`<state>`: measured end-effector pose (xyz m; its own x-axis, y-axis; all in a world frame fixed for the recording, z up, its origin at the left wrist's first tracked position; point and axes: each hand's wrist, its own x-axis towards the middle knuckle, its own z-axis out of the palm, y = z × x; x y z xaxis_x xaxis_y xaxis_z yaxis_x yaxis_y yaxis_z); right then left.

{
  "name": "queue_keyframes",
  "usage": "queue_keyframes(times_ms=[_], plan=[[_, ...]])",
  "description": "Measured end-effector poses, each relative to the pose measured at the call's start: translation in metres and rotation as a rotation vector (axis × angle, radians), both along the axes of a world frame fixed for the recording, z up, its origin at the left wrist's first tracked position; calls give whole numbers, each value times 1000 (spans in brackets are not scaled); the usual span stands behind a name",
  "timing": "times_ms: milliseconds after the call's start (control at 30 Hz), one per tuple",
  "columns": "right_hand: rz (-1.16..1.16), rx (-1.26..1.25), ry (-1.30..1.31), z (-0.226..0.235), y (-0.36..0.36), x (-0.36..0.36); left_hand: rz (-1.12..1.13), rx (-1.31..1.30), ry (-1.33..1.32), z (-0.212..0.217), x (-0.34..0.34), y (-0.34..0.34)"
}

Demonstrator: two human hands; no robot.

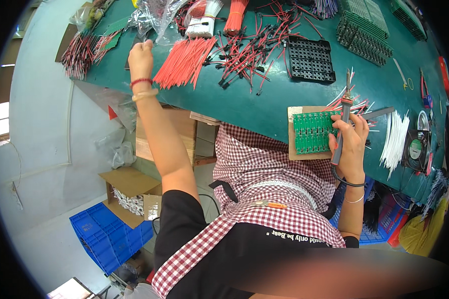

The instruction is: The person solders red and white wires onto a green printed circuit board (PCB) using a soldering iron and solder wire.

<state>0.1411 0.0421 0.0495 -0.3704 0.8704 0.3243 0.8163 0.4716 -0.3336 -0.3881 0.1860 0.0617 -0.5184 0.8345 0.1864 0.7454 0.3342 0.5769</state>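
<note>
My right hand [351, 142] is closed around a soldering iron [340, 134], its tip pointing away from me. Under and beside that hand lies a green panel of small circuit boards [312, 132] on a piece of brown cardboard [295, 155] at the table's near edge. My left hand [140, 57] reaches far out to the left, fingers pinched together beside a clear plastic bag [157, 22]; what they hold, if anything, is hidden. Right of it lies a fanned bundle of red wires [184, 61].
Red-and-black wires with connectors [249, 50] are scattered mid-table. A black slotted tray [312, 59], stacked circuit boards [365, 30], white wires [395, 142] and a solder spool [416, 148] lie rightward. Blue crates [110, 239] and an open cardboard box [129, 192] stand below left.
</note>
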Motion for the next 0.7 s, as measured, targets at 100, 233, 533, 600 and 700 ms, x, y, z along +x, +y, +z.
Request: queue_keyframes(times_ms=[100,233,533,600,700], plan=[[-13,16,11,-1,0,0,-150,377,-414,32,55,-29],[-37,12,31,0,-2,1,-433,528,-270,67,147,-92],[-7,44,31,-3,3,-1,-886,-104,-88,32,229,-153],[-16,40,32,-5,2,-1,-903,-151,-40,-1,215,-146],[-7,46,46,-4,4,0,-843,-181,88,-13,200,-134]])
